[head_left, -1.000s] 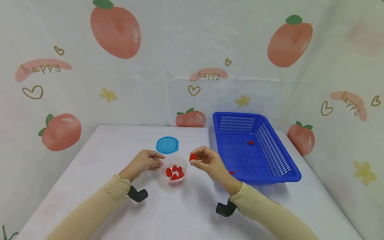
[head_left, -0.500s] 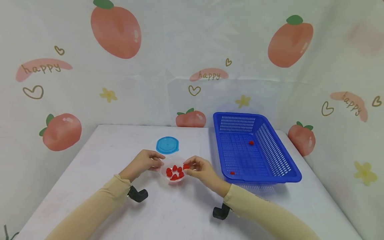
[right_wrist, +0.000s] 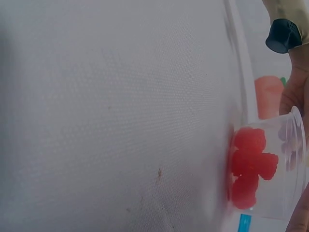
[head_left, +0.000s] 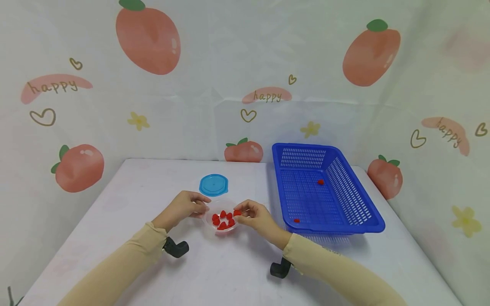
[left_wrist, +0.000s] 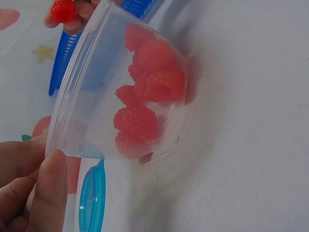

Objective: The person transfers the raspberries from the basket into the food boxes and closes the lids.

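Note:
A clear round plastic tub [left_wrist: 99, 104] stands on the table with several raspberries [left_wrist: 159, 55] on its bottom. My left hand [head_left: 186, 206] pinches the tub's rim between thumb and fingers at its left side. Over the opposite rim, my right hand [head_left: 258, 217] holds one raspberry [head_left: 237, 212] between thumb and fingertips. In the left wrist view that raspberry appears just outside and above the rim. Only a sliver of a right finger [right_wrist: 301, 212] shows in the right wrist view, along the tub's edge.
Behind the tub lies a blue lid [head_left: 213, 185] flat on the white table [head_left: 153, 272]. A blue plastic basket [head_left: 354, 182] stands to the right, with one raspberry [head_left: 320, 182] toward its back and another red piece [head_left: 296, 220] near its front corner.
My right hand has moved left and slightly down from beside the basket to the tub's rim, still holding the raspberry. The left hand has stayed on the rim.

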`<state>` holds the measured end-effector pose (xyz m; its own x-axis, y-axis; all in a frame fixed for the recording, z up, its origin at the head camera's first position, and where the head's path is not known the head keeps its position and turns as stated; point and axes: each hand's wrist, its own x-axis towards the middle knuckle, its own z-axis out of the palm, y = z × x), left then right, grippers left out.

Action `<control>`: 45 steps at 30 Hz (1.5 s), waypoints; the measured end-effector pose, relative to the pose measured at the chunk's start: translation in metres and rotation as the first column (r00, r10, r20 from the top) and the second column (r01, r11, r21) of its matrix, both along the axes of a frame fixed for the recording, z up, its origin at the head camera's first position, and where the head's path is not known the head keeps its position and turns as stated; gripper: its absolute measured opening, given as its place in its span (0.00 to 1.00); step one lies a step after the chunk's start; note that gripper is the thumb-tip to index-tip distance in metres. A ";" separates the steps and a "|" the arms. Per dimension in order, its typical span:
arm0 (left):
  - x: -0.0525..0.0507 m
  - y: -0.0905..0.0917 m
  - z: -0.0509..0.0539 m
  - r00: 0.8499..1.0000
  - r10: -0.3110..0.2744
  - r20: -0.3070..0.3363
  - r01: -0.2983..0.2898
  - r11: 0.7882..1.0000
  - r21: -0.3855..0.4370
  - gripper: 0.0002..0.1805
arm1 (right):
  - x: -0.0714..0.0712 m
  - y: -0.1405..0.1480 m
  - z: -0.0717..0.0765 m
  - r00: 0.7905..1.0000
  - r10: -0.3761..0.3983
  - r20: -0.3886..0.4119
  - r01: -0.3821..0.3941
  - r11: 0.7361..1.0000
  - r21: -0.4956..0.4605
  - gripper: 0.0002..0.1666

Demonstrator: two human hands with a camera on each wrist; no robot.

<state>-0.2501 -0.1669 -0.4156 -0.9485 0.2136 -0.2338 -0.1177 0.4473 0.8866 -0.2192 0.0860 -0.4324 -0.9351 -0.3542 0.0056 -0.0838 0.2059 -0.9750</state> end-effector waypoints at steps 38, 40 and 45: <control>-0.002 0.002 0.002 0.998 0.037 0.040 -0.036 0.999 -0.022 0.19 | -0.002 0.001 0.001 0.998 0.005 0.057 -0.006 1.000 0.007 0.15; -0.002 0.002 0.002 0.998 0.041 0.047 -0.040 0.999 -0.023 0.19 | -0.003 0.001 0.000 0.998 0.008 0.060 -0.008 1.000 0.005 0.15; -0.002 0.002 0.003 0.998 0.041 0.049 -0.040 0.999 -0.022 0.19 | -0.003 0.001 0.000 0.998 0.012 0.067 -0.012 1.000 0.005 0.15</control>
